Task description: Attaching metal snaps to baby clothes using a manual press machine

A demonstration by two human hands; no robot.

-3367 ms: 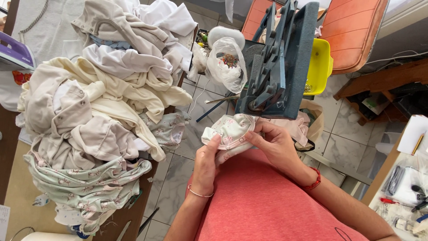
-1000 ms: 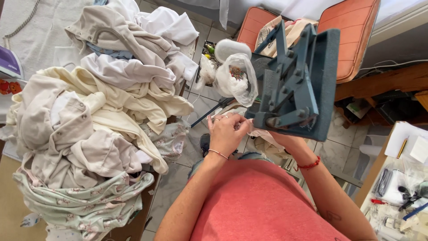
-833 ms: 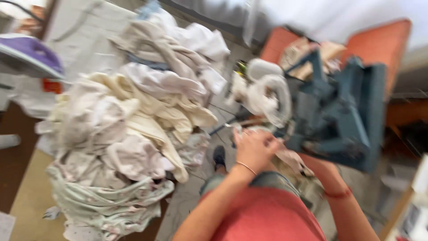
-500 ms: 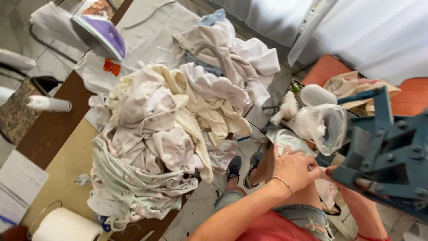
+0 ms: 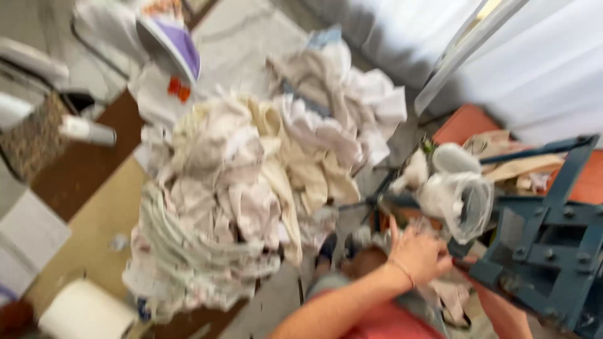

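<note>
Seen from the head camera, in a frame blurred by motion, the left hand (image 5: 419,254) was stretched forward beside a blue metal press (image 5: 553,251), its fingers spread over pale cloth (image 5: 449,292) lying just below it; the blur made it impossible to tell whether the grip was clenched on that cloth or merely resting there. A thin bracelet (image 5: 403,273) circled the left wrist. The right hand was hidden beneath the press, only its forearm (image 5: 502,314) showing at the lower right, so its grip could not be judged. Just beyond the left hand, a clear plastic bag (image 5: 461,198) hung at the near side of the press. To the left, a tall heap of white and cream garments (image 5: 251,188) covered a worktop (image 5: 88,238), with a purple-and-white iron (image 5: 173,50) behind the heap and a white paper roll (image 5: 85,314) at the near corner. An orange chair seat (image 5: 468,122) stood behind the press, below white curtains (image 5: 540,56).
</note>
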